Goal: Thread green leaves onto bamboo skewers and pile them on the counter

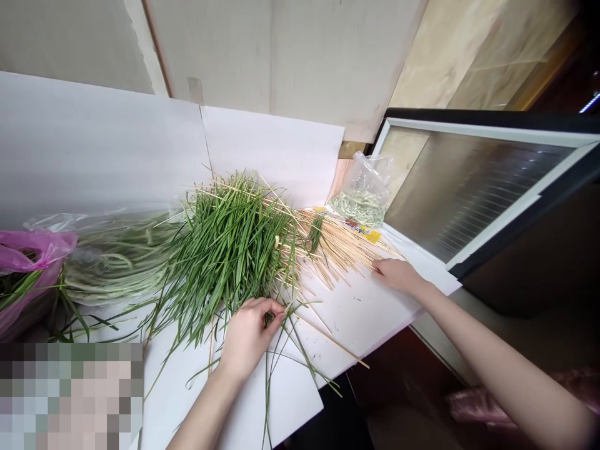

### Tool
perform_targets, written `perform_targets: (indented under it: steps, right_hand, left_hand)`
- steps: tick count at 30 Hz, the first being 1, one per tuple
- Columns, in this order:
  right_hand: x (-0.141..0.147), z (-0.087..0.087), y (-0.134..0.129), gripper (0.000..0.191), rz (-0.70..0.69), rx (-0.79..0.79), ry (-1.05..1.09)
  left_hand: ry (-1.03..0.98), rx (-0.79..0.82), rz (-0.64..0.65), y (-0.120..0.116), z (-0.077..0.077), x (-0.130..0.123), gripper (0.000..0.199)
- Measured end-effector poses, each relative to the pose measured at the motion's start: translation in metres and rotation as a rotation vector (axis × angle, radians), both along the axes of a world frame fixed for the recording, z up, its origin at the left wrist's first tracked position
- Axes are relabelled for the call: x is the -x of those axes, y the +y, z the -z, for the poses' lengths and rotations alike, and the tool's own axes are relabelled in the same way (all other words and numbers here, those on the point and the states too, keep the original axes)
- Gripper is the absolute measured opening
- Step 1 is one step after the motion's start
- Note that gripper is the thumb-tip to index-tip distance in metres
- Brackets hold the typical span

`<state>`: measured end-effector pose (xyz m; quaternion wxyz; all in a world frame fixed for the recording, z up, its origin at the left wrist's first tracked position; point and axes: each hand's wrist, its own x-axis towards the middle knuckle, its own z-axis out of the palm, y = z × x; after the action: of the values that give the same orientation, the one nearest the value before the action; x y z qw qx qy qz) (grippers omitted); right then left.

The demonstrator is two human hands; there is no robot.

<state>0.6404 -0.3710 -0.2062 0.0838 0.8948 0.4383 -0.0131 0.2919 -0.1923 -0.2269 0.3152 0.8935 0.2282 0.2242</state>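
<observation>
My left hand (250, 331) is closed in a pinch, thumb against forefinger, on a few long chive blades (300, 347) that trail toward the front edge of the table. Right behind it rises a big heap of green chives (234, 244), with some thin sticks lying across its top. My right hand (396, 275) reaches to the right end of a spread of bamboo skewers (342, 247). Its fingertips are pressed together at the skewer ends; how many it grips is hidden. A small bundle of chives (316, 232) lies on the skewers.
At the left are a see-through bag of long greens (126, 256) and a pink plastic bag (51, 250). A plastic bag of pale green pieces (360, 200) stands at the back right, beside a framed glass panel (469, 187). The white table (347, 319) ends at the front right.
</observation>
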Motion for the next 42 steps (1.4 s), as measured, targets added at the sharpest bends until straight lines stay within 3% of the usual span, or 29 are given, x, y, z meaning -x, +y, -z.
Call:
perform_targets:
  steps: [3, 7, 9, 13, 16, 20, 24, 29, 35, 39, 42]
  right_hand:
    - [0.007, -0.007, -0.027, 0.042, -0.105, -0.03, 0.061]
    - [0.02, -0.002, -0.076, 0.055, -0.083, -0.072, 0.106]
    - [0.028, 0.007, -0.105, 0.054, -0.038, -0.115, 0.107]
    - [0.055, 0.032, -0.158, 0.049, 0.041, -0.416, 0.231]
    - [0.093, 0.054, -0.174, 0.047, 0.003, -0.583, 0.44]
    - [0.155, 0.074, -0.155, 0.042, 0.005, -0.625, 0.666]
    - [0.193, 0.07, -0.117, 0.04, -0.063, -0.577, 0.756]
    - [0.2, 0.057, -0.092, 0.039, -0.175, -0.596, 0.746]
    - [0.199, 0.059, -0.09, 0.038, -0.162, -0.59, 0.769]
    - [0.202, 0.059, -0.09, 0.038, -0.172, -0.584, 0.781]
    - [0.203, 0.051, -0.089, 0.036, -0.194, -0.562, 0.739]
  left_hand:
    - [-0.037, 0.214, 0.043, 0.0, 0.003, -0.001, 0.01]
    - [-0.108, 0.407, 0.075, 0.001, 0.01, -0.003, 0.023]
    - [-0.133, 0.453, 0.065, 0.001, 0.012, -0.003, 0.028]
    - [-0.226, 0.583, 0.048, -0.001, 0.008, -0.004, 0.028]
    - [-0.315, 0.68, 0.021, -0.004, 0.003, -0.006, 0.027]
    - [-0.385, 0.717, -0.036, -0.003, 0.003, -0.009, 0.029]
    - [-0.417, 0.758, -0.076, -0.001, 0.005, -0.009, 0.036]
    - [-0.479, 0.86, -0.084, -0.001, 0.003, -0.009, 0.036]
    - [-0.566, 0.991, -0.181, -0.001, -0.004, -0.008, 0.045]
    - [-0.554, 1.052, -0.12, -0.002, -0.006, -0.007, 0.03]
    - [-0.556, 1.068, -0.1, -0.004, -0.007, -0.007, 0.031]
